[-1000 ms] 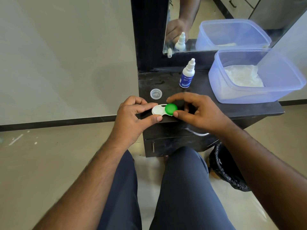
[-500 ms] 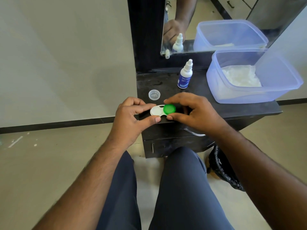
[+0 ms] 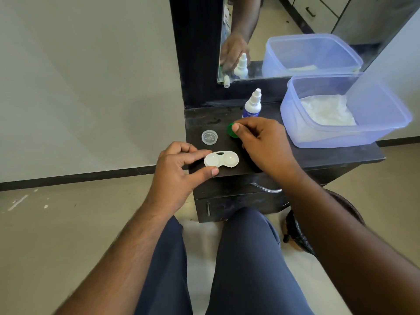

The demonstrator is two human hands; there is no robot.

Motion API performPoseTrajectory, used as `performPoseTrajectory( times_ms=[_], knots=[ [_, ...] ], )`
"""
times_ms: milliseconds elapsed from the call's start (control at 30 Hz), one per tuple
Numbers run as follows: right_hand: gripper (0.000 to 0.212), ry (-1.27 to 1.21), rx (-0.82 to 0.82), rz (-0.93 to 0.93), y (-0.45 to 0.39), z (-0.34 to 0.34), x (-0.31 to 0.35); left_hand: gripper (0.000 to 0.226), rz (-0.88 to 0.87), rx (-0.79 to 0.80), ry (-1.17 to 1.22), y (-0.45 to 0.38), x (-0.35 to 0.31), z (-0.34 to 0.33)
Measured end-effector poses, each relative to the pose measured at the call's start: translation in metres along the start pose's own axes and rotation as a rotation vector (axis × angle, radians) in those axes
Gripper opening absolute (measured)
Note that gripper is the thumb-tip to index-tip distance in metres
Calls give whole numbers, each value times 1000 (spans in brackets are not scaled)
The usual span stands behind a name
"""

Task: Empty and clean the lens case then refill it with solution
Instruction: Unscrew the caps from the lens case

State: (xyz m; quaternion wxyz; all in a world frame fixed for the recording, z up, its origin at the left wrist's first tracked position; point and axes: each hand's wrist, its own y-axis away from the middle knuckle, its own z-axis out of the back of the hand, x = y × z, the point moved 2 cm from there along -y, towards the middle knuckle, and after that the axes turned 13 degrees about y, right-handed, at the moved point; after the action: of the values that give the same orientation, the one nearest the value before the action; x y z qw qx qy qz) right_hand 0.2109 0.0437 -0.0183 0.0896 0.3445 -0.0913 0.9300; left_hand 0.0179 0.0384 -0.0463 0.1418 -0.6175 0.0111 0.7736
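A: Where does the lens case (image 3: 221, 159) lie?

B: On the table (image 3: 329, 155), at its front edge. The left hand (image 3: 179, 171) is at its left end.

A: And behind it?

B: The clear cap (image 3: 209, 137) lies behind it, to the left. The other cap (image 3: 231, 130) is right of that one, in the right hand (image 3: 263, 142). The bottle (image 3: 252, 105) stands further behind. The box (image 3: 363, 130) stands at the right.

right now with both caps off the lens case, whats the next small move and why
Probably set the green cap down beside the clear cap on the table. The right hand pinches it, while the left hand steadies the open lens case; that frees a hand for emptying.
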Motion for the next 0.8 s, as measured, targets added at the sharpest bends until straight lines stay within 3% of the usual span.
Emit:
performPoseTrajectory(
  times_ms=[300,467,600,700,800],
  knots=[
    [30,336,-195,-1,6,-6,11,41,-10,0,-14,0,1,0],
    [20,174,-330,43,31,3,-5,48,-106,-42,-138,2,2,3],
    [34,57,-104,244,48,10,-20,34,-110,-77,-210,3,-5,0],
    [53,140,5,266,51,17,-25,33,-120,-66,-237,3,-11,-6],
    [54,38,43,248,53,19,-30,36,-159,-44,-259,3,-20,-12]
  ],
)
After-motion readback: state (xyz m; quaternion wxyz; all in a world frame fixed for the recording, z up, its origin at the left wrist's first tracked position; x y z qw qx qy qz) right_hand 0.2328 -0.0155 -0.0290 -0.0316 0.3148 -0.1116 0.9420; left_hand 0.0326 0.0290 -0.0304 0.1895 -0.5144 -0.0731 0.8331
